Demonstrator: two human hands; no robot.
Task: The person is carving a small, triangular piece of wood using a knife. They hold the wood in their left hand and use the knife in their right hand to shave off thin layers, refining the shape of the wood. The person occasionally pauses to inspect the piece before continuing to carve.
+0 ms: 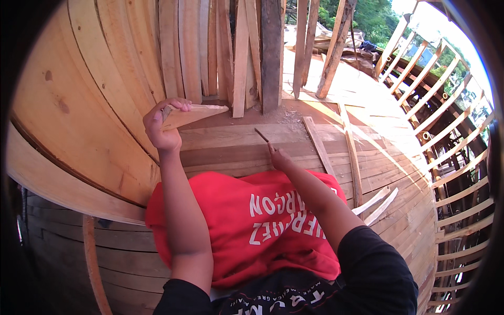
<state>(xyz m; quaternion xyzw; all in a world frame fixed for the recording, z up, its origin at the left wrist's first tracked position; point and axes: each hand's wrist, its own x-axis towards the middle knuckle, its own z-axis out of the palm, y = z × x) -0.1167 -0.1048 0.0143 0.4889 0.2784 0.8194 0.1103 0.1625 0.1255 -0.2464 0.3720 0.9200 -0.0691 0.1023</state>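
My left hand (161, 128) grips the thick end of a wedge-shaped piece of wood (197, 115), fingers wrapped over its top. The pale wood tapers to a narrow tip pointing right, close to the foot of the upright boards. To the right and a little nearer, my right hand (281, 158) is closed around a thin, dark, blade-like tool (261, 135). The tool points away from me to the upper left, apart from the wood; its exact kind does not show. A red cloth with white lettering (226, 210) covers my lap.
A curved wall of wide planks (89, 105) rises at my left. Upright boards (191, 52) and a dark post (271, 58) stand ahead. Loose strips (350, 152) lie on the plank floor (399, 210), with shavings near the post. Curved ribs (467, 197) line the right side.
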